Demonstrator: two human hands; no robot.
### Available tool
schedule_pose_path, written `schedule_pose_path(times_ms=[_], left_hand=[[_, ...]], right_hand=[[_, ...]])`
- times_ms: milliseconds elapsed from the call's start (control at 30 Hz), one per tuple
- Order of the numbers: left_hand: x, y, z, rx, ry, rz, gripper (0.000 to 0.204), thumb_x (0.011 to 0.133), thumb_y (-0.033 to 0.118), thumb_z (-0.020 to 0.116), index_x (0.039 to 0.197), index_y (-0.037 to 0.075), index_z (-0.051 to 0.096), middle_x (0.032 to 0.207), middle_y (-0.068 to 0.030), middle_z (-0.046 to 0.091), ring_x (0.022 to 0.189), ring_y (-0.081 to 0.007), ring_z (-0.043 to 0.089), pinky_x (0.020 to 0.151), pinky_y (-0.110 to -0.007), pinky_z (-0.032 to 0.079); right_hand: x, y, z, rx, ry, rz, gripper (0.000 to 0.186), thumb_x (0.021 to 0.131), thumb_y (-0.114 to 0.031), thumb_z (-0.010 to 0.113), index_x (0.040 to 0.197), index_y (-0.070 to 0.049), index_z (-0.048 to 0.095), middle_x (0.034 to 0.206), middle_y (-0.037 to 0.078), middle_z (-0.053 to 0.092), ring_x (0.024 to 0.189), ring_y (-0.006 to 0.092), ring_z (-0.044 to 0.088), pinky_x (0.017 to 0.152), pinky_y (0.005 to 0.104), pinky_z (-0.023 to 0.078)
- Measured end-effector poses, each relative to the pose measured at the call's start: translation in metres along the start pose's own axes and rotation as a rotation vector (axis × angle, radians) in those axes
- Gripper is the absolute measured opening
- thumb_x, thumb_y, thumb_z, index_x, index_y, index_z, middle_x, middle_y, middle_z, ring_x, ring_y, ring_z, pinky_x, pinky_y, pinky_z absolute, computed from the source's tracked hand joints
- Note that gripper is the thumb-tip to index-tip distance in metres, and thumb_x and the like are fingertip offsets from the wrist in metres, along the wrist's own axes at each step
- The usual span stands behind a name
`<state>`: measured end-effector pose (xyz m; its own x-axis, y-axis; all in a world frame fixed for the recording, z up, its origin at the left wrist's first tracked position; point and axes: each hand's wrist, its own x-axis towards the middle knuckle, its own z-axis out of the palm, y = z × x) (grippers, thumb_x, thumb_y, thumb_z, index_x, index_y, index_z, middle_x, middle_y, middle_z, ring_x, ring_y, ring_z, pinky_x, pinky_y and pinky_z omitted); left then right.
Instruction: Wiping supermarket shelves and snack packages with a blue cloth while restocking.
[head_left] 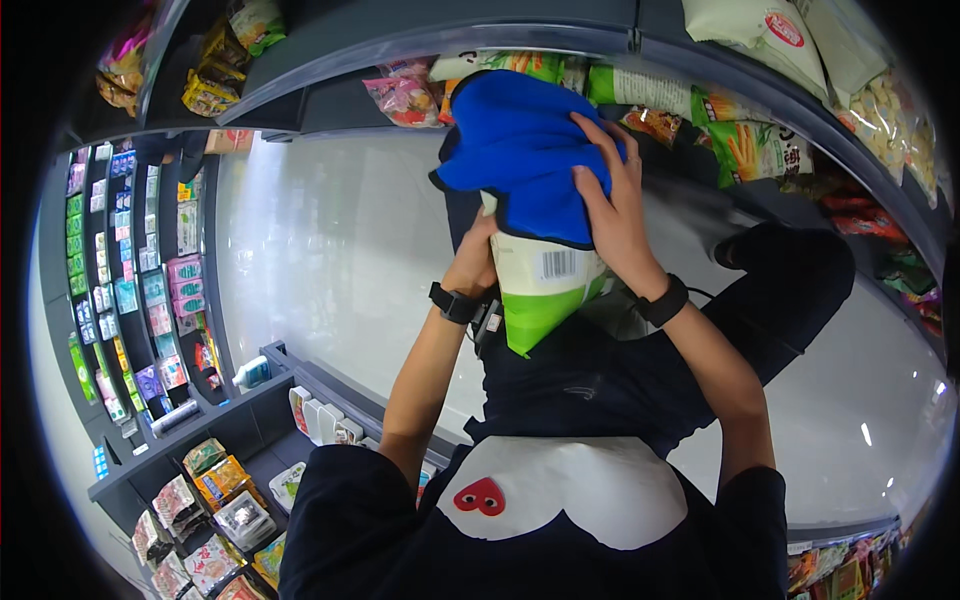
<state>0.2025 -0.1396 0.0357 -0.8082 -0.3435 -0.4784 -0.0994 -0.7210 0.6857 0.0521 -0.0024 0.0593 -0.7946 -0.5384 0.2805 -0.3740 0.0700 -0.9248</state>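
A white and green snack bag [540, 285] with a barcode is held up in front of my lap. My left hand [474, 262] grips its left side, the fingers partly hidden behind it. Draped over the upper part of the bag is a blue cloth [525, 150] with dark edging. My right hand [618, 210] is closed on the cloth's right side, fingertips pressing into it against the bag. The cloth hides the bag's top.
A shelf edge [450, 62] curves across the far side, with snack bags [755, 150] on the level under it. Shelves of small boxes [125, 260] stand at the left. A dark display bin [245, 440] with packaged food is at the lower left, a white bottle [252, 372] by its edge.
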Motion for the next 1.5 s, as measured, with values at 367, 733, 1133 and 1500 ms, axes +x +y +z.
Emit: schedule_pose_path(times_ms=[367,733,1133,1500], left_hand=[[0.012,0.027,0.044,0.009,0.125,-0.023,0.052,0.093,0.044,0.046,0.128,0.005,0.049,0.12,-0.0113,0.06,0.106,-0.0225,0.059,0.093,-0.035,0.047],[-0.015,0.036,0.082,0.281,-0.078,0.454,0.062,0.1,0.04,0.04,0.15,0.021,0.009,0.148,-0.0049,0.032,0.133,-0.0203,0.035,0.11,-0.037,0.027],[-0.007,0.013,0.039,0.008,-0.024,0.331,0.058,0.096,0.04,0.051,0.136,0.0,0.038,0.136,-0.01,0.048,0.122,-0.02,0.048,0.102,-0.034,0.039],[0.014,-0.005,0.059,0.582,0.063,0.52,0.1,0.067,0.009,0.083,0.139,0.003,0.015,0.129,-0.0121,0.045,0.118,-0.0197,0.047,0.099,-0.033,0.04]], right_hand=[[-0.061,-0.003,-0.001,0.141,-0.125,0.085,0.071,0.086,-0.034,0.065,0.146,-0.016,0.031,0.137,0.03,0.028,0.133,0.045,0.02,0.108,0.0535,0.02],[-0.015,0.029,-0.069,1.377,-0.254,1.061,0.061,0.09,-0.021,0.064,0.142,-0.007,0.035,0.138,0.007,0.044,0.12,0.0189,0.049,0.1,0.029,0.04],[-0.01,0.035,-0.034,0.391,-0.076,0.18,0.06,0.086,-0.02,0.067,0.137,-0.005,0.04,0.135,0.012,0.046,0.121,0.0262,0.047,0.103,0.0371,0.036],[-0.036,0.046,-0.016,-0.225,-0.223,-0.324,0.053,0.08,-0.019,0.071,0.126,-0.002,0.052,0.127,0.017,0.052,0.12,0.0349,0.047,0.104,0.0439,0.034]])
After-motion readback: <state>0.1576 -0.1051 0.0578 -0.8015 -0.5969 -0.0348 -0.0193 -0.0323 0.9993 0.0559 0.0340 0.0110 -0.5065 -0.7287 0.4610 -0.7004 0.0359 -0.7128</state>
